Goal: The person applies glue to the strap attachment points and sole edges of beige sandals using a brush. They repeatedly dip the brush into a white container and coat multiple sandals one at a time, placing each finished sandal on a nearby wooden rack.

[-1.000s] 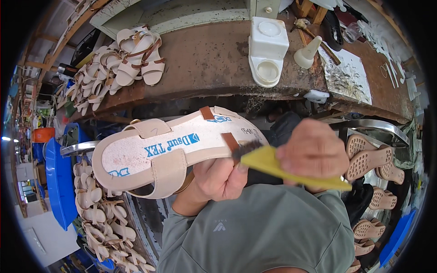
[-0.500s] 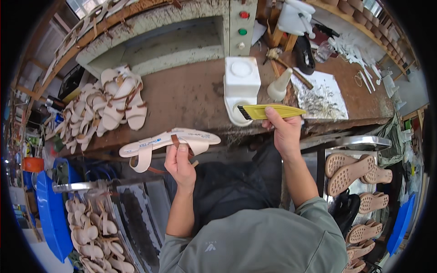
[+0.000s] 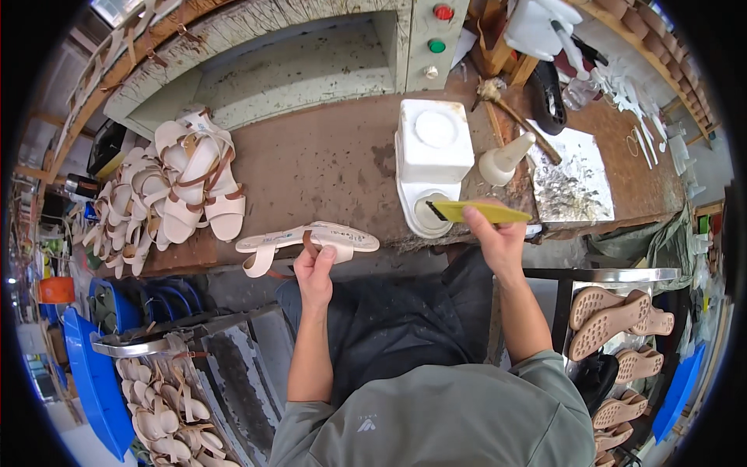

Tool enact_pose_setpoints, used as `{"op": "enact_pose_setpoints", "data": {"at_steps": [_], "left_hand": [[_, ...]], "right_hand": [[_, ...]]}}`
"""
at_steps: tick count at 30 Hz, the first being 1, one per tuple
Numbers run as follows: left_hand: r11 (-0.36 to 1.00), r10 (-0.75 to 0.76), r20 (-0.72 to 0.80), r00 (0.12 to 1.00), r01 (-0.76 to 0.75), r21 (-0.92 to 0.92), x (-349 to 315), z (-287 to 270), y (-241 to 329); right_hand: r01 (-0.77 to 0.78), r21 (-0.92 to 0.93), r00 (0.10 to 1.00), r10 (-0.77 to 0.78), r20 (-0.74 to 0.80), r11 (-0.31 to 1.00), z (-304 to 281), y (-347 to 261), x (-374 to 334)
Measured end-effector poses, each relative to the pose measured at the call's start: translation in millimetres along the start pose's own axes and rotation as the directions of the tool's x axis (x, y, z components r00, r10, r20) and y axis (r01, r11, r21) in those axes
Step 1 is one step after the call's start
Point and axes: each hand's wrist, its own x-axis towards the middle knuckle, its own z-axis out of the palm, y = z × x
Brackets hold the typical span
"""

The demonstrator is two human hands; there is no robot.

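Though earlier together, sandal point(image 3: 288, 239) tight in left grip point(image 3: 315, 270); brush point(image 3: 457, 211), tight in right grip point(image 3: 498, 240), now at white pot point(image 3: 437, 165).

Our left hand point(image 3: 314, 280) pinches a beige sandal point(image 3: 264, 254) at its brown strap point(image 3: 309, 240); our right hand point(image 3: 499, 245) grips a yellow brush point(image 3: 510, 214), bristles point(image 3: 437, 211) at the round cup point(image 3: 426, 230) of a white container point(image 3: 436, 144); farther left, we see piled sandals point(image 3: 180, 219) on the brown bench point(image 3: 311, 171).
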Motion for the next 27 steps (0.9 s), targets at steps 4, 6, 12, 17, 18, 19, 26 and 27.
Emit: {"op": "enact_pose_setpoints", "data": {"at_steps": [4, 6, 12, 17, 18, 19, 26, 27], "left_hand": [[0.999, -0.03, -0.021, 0.999, 0.03, -0.031, -0.7, 3.2, 5.4], [0.999, 0.005, -0.064, 0.998, -0.007, -0.04, -1.5, 10.4, 11.1], [0.976, 0.164, -0.043, 0.986, -0.156, 0.15, -14.9, 24.1, 30.2], [0.862, 0.285, 0.098, 0.954, -0.3, 0.409, -35.7, 26.8, 41.1], [0.841, 0.31, 0.104, 0.945, -0.323, 0.433, -40.2, 28.1, 45.1], [0.819, 0.333, 0.111, 0.936, -0.346, 0.458, -45.1, 30.2, 49.0], [0.7, 0.474, 0.319, 0.82, -0.571, 0.428, -63.3, 58.5, 81.6], [0.697, 0.481, 0.334, 0.811, -0.584, 0.415, -66.2, 62.1, 90.6]], "right_hand": [[0.285, -0.349, 0.949, -0.213, 0.231, 0.893, 2.0, 11.8, 5.6], [0.317, -0.393, 0.939, -0.227, 0.259, 0.863, 3.1, 14.7, 6.2], [0.294, -0.373, 0.942, -0.2, 0.269, 0.88, 7.7, 17.7, 5.5], [-0.028, -0.192, 0.983, 0.062, 0.175, 0.981, -0.4, 20.8, 3.2], [-0.047, -0.199, 0.982, 0.082, 0.17, 0.979, 1.7, 18.1, 3.0], [-0.067, -0.206, 0.981, 0.102, 0.166, 0.976, 3.0, 13.8, 2.2], [-0.258, 0.4, 0.919, 0.096, 0.382, 0.88, 20.3, -56.0, -28.7], [-0.289, 0.371, 0.892, 0.108, 0.438, 0.883, 26.0, -69.2, -33.1]]}}
